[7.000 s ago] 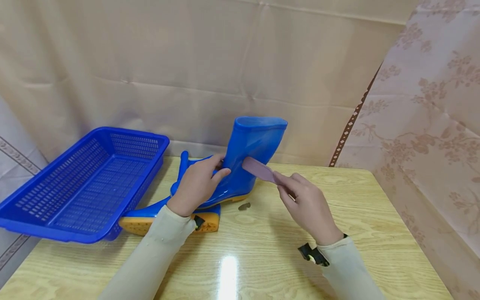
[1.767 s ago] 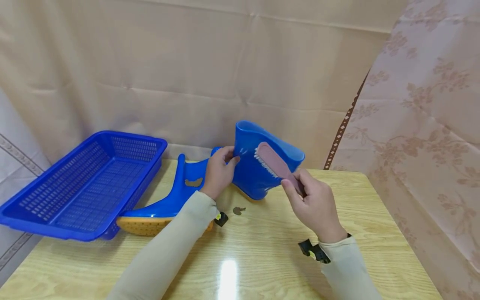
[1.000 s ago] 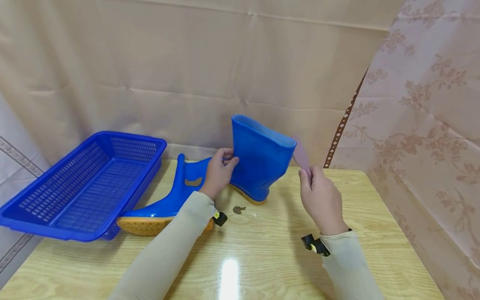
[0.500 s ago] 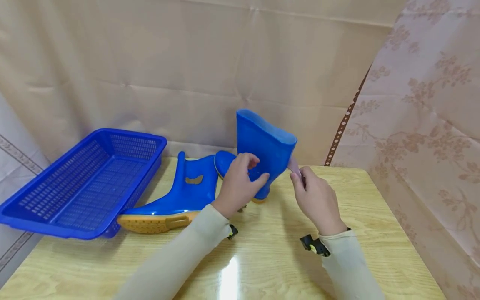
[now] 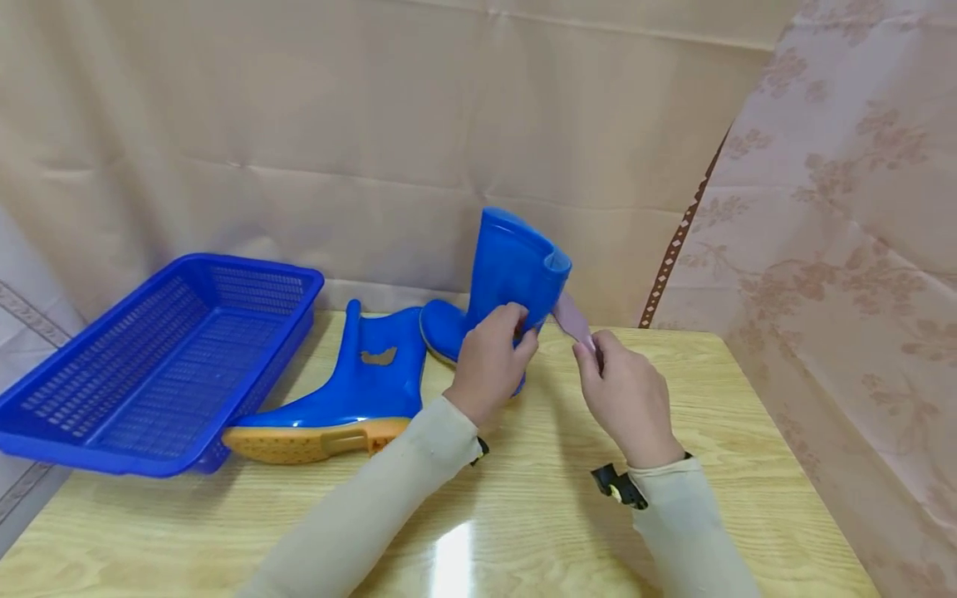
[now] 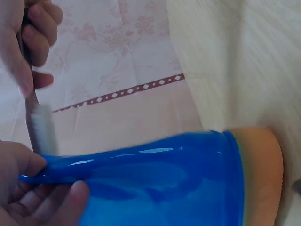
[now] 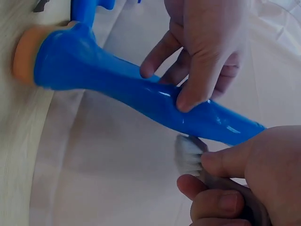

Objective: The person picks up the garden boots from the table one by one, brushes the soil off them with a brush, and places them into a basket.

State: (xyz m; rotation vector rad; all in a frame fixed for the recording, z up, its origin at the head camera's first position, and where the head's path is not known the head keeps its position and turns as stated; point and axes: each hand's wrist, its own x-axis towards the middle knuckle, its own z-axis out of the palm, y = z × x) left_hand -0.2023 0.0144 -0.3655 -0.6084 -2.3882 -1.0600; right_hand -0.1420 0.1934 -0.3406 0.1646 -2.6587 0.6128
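Clock set on the worktop (image 5: pixel 733 448), head view, 12 at the far edge.

Basket (image 5: pixel 272 374): 10 o'clock, near the toe of the lying boot (image 5: pixel 381 390), which lies inward of it, toe to 9, shaft to 12, a brown patch (image 5: pixel 379 356) on the shaft.

Held boot (image 5: pixel 512 262): between 12 and 1 o'clock, opening up, toe to about 10, close by the lying boot's shaft; contact between the two cannot be told. Its opening is folded in on the 3 o'clock side.

Left hand (image 5: pixel 489 361): fingers pinch the held boot's shaft, buckling the wall. Right hand (image 5: pixel 628 399): fingers grasp the handle of the brush (image 5: pixel 571 317), head aimed at 11. Bristles (image 7: pixel 187 155) sit at the shaft's 3 o'clock side, touching or just off it; blur hides which.

Step in hand (judged): scrubbing the side of the shaft while the left hand steadies it. Next move likely calls for a firm left pinch, bristles flat to the wall, and light strokes, since the soft shaft should give under pressure.
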